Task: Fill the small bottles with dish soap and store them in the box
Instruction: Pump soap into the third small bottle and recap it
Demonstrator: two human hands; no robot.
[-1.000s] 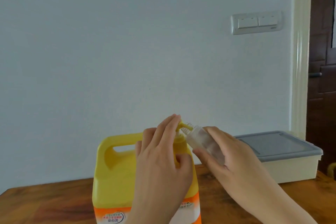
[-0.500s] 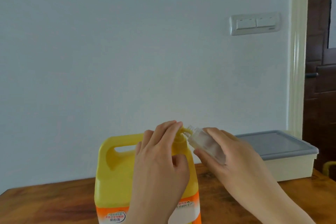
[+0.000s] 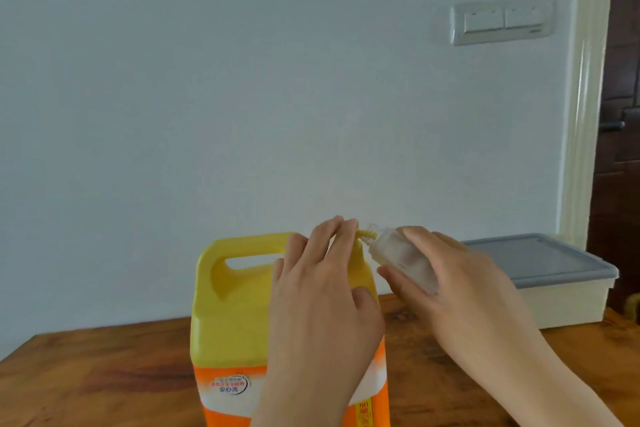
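Curled fingers of the right hand point(image 3: 460, 288) hold the small clear bottle point(image 3: 401, 253) tilted, its neck at the yellow spout point(image 3: 365, 236) of the dish soap jug point(image 3: 235, 305). Just left of that grip, the left hand point(image 3: 322, 305) lays straight fingers over the jug's top; the lidded box point(image 3: 561, 302) sits behind, to the right.

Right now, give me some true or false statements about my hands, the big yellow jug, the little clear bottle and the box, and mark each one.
1. The right hand holds the small clear plastic bottle. True.
2. That bottle is held upright. False: it is tilted, mouth at the yellow spout of the big yellow plastic jug.
3. The left hand rests on top of that jug. True.
4. The cream box has its grey lid off. False: the lid is on.
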